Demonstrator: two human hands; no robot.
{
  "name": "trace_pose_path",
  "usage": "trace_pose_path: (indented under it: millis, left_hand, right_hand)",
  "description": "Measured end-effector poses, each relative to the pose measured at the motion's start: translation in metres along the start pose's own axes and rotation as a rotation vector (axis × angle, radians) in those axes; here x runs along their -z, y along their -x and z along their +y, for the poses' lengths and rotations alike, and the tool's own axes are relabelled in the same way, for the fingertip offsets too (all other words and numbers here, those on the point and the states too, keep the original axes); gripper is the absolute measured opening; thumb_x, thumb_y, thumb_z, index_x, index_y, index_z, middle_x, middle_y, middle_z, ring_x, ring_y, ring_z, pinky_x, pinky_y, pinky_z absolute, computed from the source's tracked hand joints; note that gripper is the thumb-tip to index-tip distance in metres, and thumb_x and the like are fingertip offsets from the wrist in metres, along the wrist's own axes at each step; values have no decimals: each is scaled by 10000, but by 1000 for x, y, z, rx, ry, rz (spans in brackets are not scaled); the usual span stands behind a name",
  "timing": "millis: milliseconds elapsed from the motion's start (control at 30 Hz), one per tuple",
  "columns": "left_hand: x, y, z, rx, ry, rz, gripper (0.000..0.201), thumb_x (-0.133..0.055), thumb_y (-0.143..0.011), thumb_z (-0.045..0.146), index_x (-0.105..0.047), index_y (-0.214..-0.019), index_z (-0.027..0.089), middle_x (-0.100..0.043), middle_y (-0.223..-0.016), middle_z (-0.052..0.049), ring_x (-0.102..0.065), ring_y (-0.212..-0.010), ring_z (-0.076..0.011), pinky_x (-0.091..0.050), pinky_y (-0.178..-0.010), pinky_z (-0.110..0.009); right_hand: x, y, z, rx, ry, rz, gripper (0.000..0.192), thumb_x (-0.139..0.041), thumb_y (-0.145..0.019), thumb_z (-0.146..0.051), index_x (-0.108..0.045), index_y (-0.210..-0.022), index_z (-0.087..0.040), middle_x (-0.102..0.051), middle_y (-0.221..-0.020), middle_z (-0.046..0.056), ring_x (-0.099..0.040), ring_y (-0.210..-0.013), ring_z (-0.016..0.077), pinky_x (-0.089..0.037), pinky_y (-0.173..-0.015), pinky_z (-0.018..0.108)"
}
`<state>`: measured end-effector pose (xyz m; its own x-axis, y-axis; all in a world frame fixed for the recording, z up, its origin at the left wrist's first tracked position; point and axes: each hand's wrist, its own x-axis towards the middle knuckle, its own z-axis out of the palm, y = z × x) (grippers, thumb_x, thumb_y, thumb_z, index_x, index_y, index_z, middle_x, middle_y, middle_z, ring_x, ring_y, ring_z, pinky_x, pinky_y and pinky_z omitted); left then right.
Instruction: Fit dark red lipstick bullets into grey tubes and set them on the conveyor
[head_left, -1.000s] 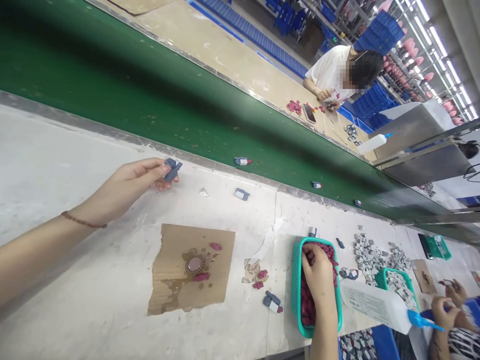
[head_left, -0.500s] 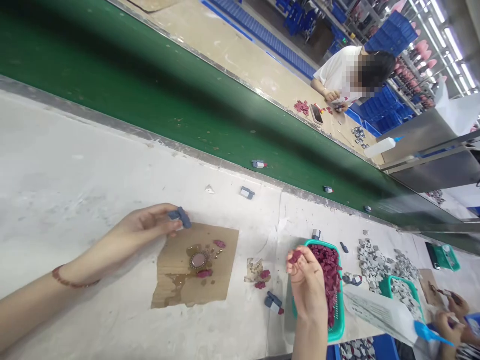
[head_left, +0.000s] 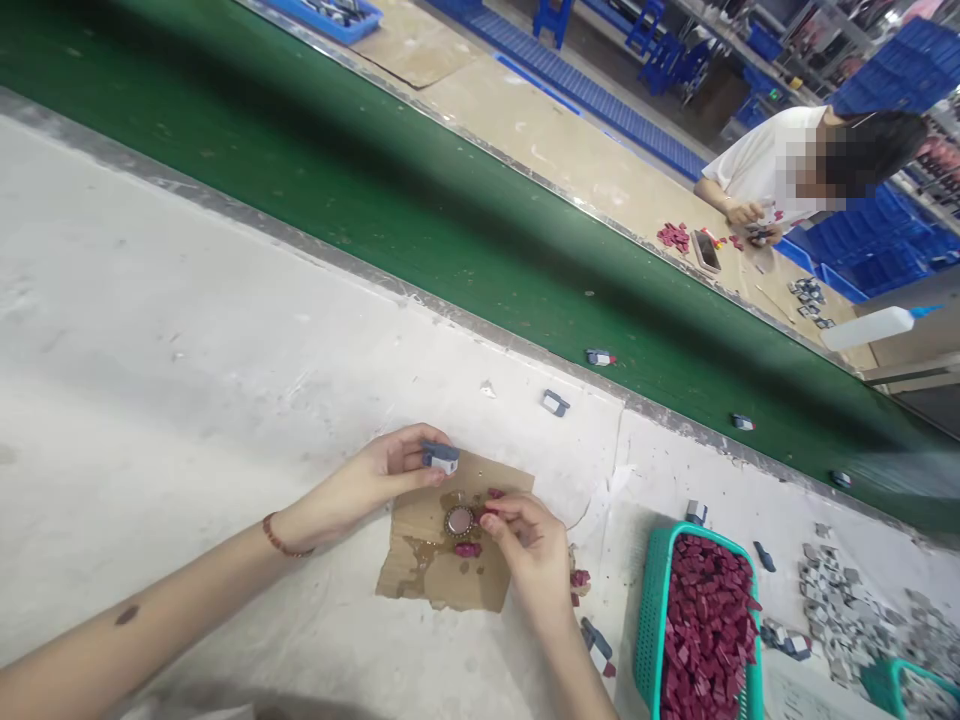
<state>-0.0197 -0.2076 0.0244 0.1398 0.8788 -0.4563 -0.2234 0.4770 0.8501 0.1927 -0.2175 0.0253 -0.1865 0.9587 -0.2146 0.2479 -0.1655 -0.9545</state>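
Observation:
Between the thumb and fingers of my left hand is a small dark blue-grey and white plastic part, held above the cardboard's upper left edge. My right hand pinches a small maroon piece just right of a round bottle-cap-like dish. That dish rests on a brown cardboard sheet with wet, amber-coloured patches. Another maroon piece lies below the dish, and one more shows above my right fingertips.
A green basket full of maroon pieces stands at the right. Beyond it lie a heap of grey-white pieces and a second green basket. Assembled parts sit on the green belt. Across it, a person works at a bench.
My right hand has moved left from the green basket to the dish, carrying the maroon piece. My left hand has turned the blue-grey part, showing its white side. The camera view has shifted.

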Motion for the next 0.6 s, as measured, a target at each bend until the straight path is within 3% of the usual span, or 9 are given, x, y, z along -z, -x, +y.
trace_pose_path:
  millis: [133,300,433,600]
  left_hand:
    - [1,-1,-3,-26,22,-29,364,-805,-685,396,-529,-812,195,-604,-841,2,-647,-857,-203,-491,-773,-313]
    - [1,1,-7,-32,49,-71,338,-761,-746,384,-497,-855,204,-632,-874,-14,-659,-921,-219,-502,-762,-300]
    - [1,3,-8,7,3,-79,377,-730,-763,409,-535,-1015,207,-661,-1056,-85,-657,-963,-254,-512,-659,-287]
    - [-2,3,-9,-57,-46,-120,281,-718,-767,346,-570,-949,191,-651,-934,-51,-652,-943,-227,-518,-828,-334]
  right_hand:
    - [-10,4,1,261,236,-68,163,-593,-894,-191,-753,-883,-221,-736,-873,64,-700,-822,193,-579,-715,290]
    - [-17,3,3,591,488,-60,218,-489,-966,-158,-706,-941,-156,-697,-852,100,-682,-793,192,-589,-735,305]
    - [-20,4,1,654,653,-71,254,-423,-990,-141,-669,-926,-143,-671,-805,93,-661,-731,186,-582,-662,290]
    - [-22,6,-1,669,718,-41,257,-402,-997,-139,-650,-929,-150,-665,-810,87,-650,-725,188,-575,-660,294]
